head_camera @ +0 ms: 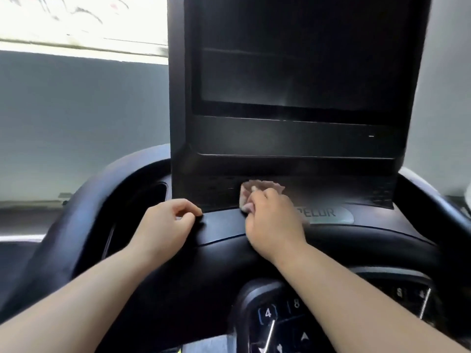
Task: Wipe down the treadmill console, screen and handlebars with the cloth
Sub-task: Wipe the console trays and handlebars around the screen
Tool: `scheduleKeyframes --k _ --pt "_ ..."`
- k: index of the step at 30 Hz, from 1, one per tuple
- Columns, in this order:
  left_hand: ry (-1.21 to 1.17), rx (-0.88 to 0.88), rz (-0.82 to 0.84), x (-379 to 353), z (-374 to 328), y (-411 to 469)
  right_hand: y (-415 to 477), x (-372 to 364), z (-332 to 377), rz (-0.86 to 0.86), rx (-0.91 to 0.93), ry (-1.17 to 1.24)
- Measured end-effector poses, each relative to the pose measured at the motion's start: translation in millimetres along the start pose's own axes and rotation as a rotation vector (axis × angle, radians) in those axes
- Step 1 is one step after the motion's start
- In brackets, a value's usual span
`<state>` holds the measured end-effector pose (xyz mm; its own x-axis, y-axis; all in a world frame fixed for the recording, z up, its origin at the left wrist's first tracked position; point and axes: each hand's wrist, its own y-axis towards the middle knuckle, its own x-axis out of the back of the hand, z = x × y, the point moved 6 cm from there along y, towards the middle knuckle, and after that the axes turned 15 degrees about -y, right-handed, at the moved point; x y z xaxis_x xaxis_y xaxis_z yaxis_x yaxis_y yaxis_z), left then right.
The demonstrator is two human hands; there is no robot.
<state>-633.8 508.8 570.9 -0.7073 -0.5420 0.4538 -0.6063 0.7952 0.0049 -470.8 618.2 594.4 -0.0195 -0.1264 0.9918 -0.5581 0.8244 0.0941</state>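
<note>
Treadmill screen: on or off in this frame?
Off, as far as the head view shows: the screen is dark throughout, with only faint streaky reflections and no lit graphics or numbers.

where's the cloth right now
In the head view the cloth is just right of centre, bunched under the right hand against the foot of the screen housing, just left of the silver logo plate.

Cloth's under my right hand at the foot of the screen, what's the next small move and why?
Probably sweep the cloth rightward along the console ledge, over the silver logo plate. The right hand holds it at the screen housing's base near mid-width, and the left hand rests on the ledge to its left.
</note>
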Motion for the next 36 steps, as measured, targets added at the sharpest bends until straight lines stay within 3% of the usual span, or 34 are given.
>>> scheduleKeyframes --k 3,5,8,10,12,14,16,18,20,26,30,34,36 --pt "-0.111 -0.001 -0.057 8.5 1.1 -4.3 -8.2 -4.3 67.7 0.01 0.341 0.133" --pt "-0.197 0.006 -0.156 23.4 5.5 -9.2 -9.3 -8.6 89.1 0.035 0.404 0.234" --pt "-0.278 0.067 -0.226 41.2 16.4 -17.5 10.3 -14.3 56.4 -0.018 0.087 0.288" --pt "-0.287 0.095 -0.176 42.3 22.4 -21.1 22.5 -9.6 25.9 -0.055 -0.2 0.28" --pt "-0.271 0.121 -0.109 38.5 27.4 -24.7 27.7 -7.9 25.7 -0.064 -0.321 0.245" --pt "-0.258 0.145 -0.061 33.3 33.3 -29.4 24.2 -9.1 53.4 -0.065 -0.171 0.187" --pt "-0.25 0.137 -0.053 32.0 36.5 -32.6 15.6 -12.4 81.2 -0.041 0.124 0.155" --pt "-0.225 0.114 -0.051 32.5 36.5 -33.7 16.0 -9.9 78.3 0.073 0.249 0.169" --pt "-0.18 0.092 -0.041 30.2 33.4 -32.2 22.5 -7.4 49.6 0.16 0.176 0.202" --pt "-0.1 -0.089 0.09 -1.3 -10.1 -29.1 32.7 -8.0 -66.2 0.072 -0.197 0.073" --pt "0.094 -0.256 0.265 -37.1 -39.3 -26.3 23.3 -18.0 -107.2 0.076 -0.302 -0.002" --pt "0.212 -0.244 0.441 -75.8 -45.3 -17.6 20.4 -18.5 -126.8 -0.043 -0.336 0.005" --pt "0.283 -0.259 0.435 -80.8 -50.5 -13.5 24.8 -13.3 -126.4 0.034 -0.345 -0.036"
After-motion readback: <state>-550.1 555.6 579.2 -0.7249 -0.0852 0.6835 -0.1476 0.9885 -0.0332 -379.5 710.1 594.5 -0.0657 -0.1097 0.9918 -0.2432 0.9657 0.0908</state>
